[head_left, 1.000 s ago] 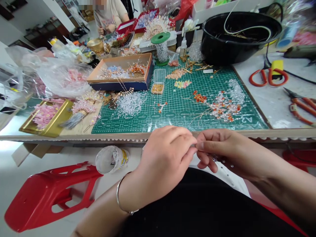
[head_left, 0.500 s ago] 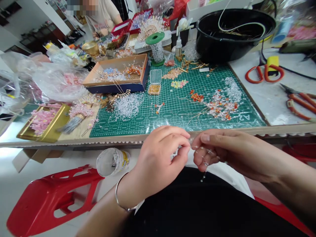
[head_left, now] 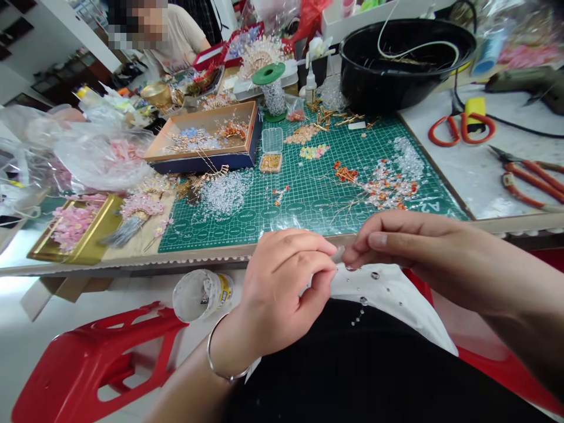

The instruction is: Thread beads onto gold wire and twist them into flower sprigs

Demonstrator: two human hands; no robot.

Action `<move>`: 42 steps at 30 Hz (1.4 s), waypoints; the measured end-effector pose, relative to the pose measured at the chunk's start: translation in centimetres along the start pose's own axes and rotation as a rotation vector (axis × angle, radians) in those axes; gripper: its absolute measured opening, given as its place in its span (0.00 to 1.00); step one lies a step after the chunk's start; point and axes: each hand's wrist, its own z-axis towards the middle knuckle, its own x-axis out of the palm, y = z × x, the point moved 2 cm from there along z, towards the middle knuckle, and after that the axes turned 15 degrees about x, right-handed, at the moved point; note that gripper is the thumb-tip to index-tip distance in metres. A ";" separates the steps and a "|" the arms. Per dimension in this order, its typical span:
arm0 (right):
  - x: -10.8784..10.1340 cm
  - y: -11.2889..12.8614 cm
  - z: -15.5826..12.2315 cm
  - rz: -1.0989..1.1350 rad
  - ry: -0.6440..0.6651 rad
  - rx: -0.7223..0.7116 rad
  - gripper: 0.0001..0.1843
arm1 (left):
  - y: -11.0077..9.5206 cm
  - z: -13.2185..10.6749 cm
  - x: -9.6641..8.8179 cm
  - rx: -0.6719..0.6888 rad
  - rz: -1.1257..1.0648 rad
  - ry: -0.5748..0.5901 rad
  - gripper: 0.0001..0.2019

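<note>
My left hand (head_left: 286, 288) is closed in a pinch at the table's front edge, with a silver bangle on its wrist. Close to its right, the thumb and fingers of my right hand (head_left: 409, 247) are pressed together. A thin strand of transparent beads (head_left: 363, 301) runs at both sets of fingertips and dangles below them over my lap. The fingers partly hide where it is gripped. On the green cutting mat (head_left: 304, 220) beyond lie a small orange-and-clear bead sprig (head_left: 280, 195), a pile of transparent beads (head_left: 224, 194) and several wired bead sprigs (head_left: 383, 185).
Red-handled pliers (head_left: 529, 176) and scissors (head_left: 462, 126) lie at right, near a black basin (head_left: 400, 88). A cardboard box (head_left: 247, 147), a gold tray (head_left: 94, 244) and a wire spool (head_left: 274, 97) stand farther left. Below are a white bucket (head_left: 189, 299) and a red stool (head_left: 66, 352). Another person sits opposite.
My right hand has risen slightly and its fingers have closed together, its palm turning down. The bead strand now hangs lower and more freely beneath it. My left hand has hardly moved.
</note>
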 end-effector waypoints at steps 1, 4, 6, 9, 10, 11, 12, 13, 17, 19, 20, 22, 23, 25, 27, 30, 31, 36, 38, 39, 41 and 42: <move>0.4 0.1 0.0 -0.032 0.018 -0.005 0.15 | -0.1 0.1 0.1 0.013 0.012 0.001 0.08; 1.9 0.0 0.2 -0.070 0.101 0.016 0.14 | -0.2 0.1 0.5 0.050 0.064 0.035 0.07; 2.6 -0.3 0.3 -0.057 0.124 0.046 0.16 | -0.2 0.0 0.8 0.056 0.100 0.057 0.07; 2.8 -1.1 0.4 -0.107 0.022 0.094 0.18 | -0.2 -0.1 1.0 0.074 0.153 0.055 0.07; 2.7 -1.3 0.4 -0.145 -0.033 0.088 0.19 | -0.3 -0.1 1.0 0.081 0.171 0.051 0.07; 2.6 -1.5 0.3 -0.188 -0.082 0.066 0.20 | -0.3 -0.1 1.0 0.086 0.187 0.047 0.07; 2.5 -1.6 0.2 -0.237 -0.119 0.032 0.21 | -0.4 -0.1 1.0 0.086 0.200 0.044 0.07; 2.4 -1.6 0.1 -0.282 -0.149 -0.003 0.21 | -0.4 -0.1 1.0 0.083 0.211 0.043 0.06; 2.1 -1.5 0.0 -0.435 -0.192 -0.089 0.18 | -0.4 0.1 1.3 0.086 0.199 0.057 0.05; 1.9 -1.4 0.1 -0.501 -0.217 -0.127 0.17 | -0.2 0.1 1.6 0.076 0.154 0.053 0.05; 1.8 -1.4 0.1 -0.530 -0.232 -0.144 0.16 | -0.1 0.1 1.8 0.065 0.126 0.048 0.04; 1.5 -1.6 0.2 -0.573 -0.267 -0.173 0.15 | 0.1 0.1 2.2 0.036 0.068 0.047 0.04; 1.4 -1.7 0.2 -0.588 -0.276 -0.180 0.15 | 0.2 0.2 2.4 0.019 0.041 0.054 0.03; 0.9 -2.0 0.2 -0.594 -0.290 -0.180 0.16 | 0.6 0.4 2.6 -0.010 -0.022 0.092 0.02; 0.0 -2.4 0.0 -0.572 -0.305 -0.178 0.18 | 1.6 0.6 2.5 -0.059 -0.080 0.136 0.04; -1.8 -2.9 -0.3 -0.507 -0.361 -0.176 0.20 | 4.9 0.9 1.4 -0.226 0.028 0.123 0.05; -2.4 -3.0 -0.4 -0.483 -0.387 -0.173 0.20 | 6.3 1.1 1.0 -0.287 0.137 0.104 0.05; -4.5 -3.5 -0.2 -0.370 -0.414 -0.125 0.23 | 11.6 2.1 0.8 -0.297 0.601 0.273 0.05; -4.4 -3.4 -0.1 -0.337 -0.429 -0.122 0.22 | 12.3 2.3 1.5 -0.309 0.702 0.376 0.05; -4.2 -3.2 -0.1 -0.316 -0.452 -0.129 0.22 | 12.5 2.2 1.9 -0.331 0.732 0.420 0.05; -3.9 -2.8 -0.2 -0.270 -0.473 -0.146 0.20 | 12.6 2.0 2.5 -0.388 0.742 0.485 0.07; -3.7 -2.6 -0.2 -0.256 -0.466 -0.148 0.19 | 12.7 1.9 2.7 -0.418 0.730 0.502 0.08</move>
